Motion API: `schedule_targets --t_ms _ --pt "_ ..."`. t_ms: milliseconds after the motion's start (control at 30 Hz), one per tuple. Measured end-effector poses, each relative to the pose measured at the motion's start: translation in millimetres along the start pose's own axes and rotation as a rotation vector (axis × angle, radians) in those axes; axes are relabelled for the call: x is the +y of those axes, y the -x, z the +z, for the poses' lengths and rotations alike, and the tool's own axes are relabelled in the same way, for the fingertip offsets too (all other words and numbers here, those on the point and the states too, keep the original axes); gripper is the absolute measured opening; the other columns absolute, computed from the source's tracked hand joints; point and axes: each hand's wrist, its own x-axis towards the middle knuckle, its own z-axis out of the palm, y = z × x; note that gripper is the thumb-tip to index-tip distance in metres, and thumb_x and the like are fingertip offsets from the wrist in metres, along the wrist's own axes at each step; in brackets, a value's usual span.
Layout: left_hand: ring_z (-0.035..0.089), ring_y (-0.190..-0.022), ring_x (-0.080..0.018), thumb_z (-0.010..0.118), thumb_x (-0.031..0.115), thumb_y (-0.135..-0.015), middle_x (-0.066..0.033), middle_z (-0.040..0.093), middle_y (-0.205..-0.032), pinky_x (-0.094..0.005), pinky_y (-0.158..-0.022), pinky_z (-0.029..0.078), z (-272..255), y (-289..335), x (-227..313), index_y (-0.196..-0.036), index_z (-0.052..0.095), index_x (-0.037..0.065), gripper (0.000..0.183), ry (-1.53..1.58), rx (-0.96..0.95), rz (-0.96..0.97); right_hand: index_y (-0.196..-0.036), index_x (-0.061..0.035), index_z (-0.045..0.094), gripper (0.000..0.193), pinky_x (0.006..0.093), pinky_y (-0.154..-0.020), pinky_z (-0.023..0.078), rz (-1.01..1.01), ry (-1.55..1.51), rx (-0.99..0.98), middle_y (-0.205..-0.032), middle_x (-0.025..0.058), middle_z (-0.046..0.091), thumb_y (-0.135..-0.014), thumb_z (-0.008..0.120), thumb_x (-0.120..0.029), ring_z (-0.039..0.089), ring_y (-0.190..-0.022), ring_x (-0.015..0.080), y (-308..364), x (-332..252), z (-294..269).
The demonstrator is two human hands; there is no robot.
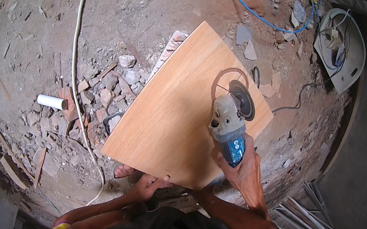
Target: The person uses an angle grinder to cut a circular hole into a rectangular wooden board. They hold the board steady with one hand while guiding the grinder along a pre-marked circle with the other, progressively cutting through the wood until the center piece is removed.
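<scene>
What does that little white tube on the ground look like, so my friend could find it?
Start at the big orange-brown wooden-looking board and look to its left, across the pile of broken rubble. There lies a short white plastic pipe piece, smooth and round, unlike the jagged stones around it.

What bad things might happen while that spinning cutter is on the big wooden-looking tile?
The right hand alone holds the grinder, so it might jump or twist. The left hand and a bare foot sit at the tile edge, where a slip or chips could hurt them. The tile rests on loose rubble and may rock.
</scene>
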Motion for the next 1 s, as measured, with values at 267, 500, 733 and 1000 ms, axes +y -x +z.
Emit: schedule_targets --t_ms 267,500,733,1000 --pt "0.072 -0.128 -0.0244 0.057 0.026 -0.120 -0.0185 0.075 -0.135 -0.0400 -0.116 0.056 0 0 -3 -0.141 0.064 -0.011 0.043 -0.017 0.011 0.014 -0.149 -0.0009 0.047 0.073 0.0504 -0.083 0.061 -0.009 0.023 -0.012 -0.102 0.0304 0.076 -0.091 0.087 -0.020 0.078 -0.096 0.0511 -2 -1 0" --pt "0.073 -0.124 -0.0221 0.059 0.029 -0.120 -0.0176 0.077 -0.132 -0.0374 -0.114 0.057 4 1 2 -0.137 0.068 -0.013 0.046 0.012 0.028 0.048 -0.148 -0.0001 0.049 0.073 0.0469 -0.083 0.061 -0.022 0.006 0.006 -0.099 0.0264 0.076 -0.090 0.087 -0.021 0.079 -0.091 0.0440 -3 -5 1" --pt "0.071 -0.128 -0.0232 0.057 0.025 -0.120 -0.0177 0.074 -0.136 -0.0395 -0.116 0.057 -2 1 -5 -0.142 0.064 -0.012 0.043 -0.009 -0.001 0.046 -0.146 -0.0010 0.051 0.069 0.0473 -0.086 0.063 -0.028 0.022 0.004 -0.105 0.0251 0.079 -0.090 0.087 -0.017 0.081 -0.097 0.0431 -3 -9 1" --pt "0.070 -0.130 -0.0261 0.056 0.019 -0.120 -0.0183 0.070 -0.142 -0.0427 -0.115 0.058 -3 1 -2 -0.149 0.057 -0.009 0.040 -0.055 -0.028 0.028 -0.148 -0.0014 0.050 0.072 0.0488 -0.085 0.062 0.002 0.042 -0.007 -0.104 0.0290 0.077 -0.090 0.088 -0.020 0.080 -0.097 0.0483 -5 -8 1"
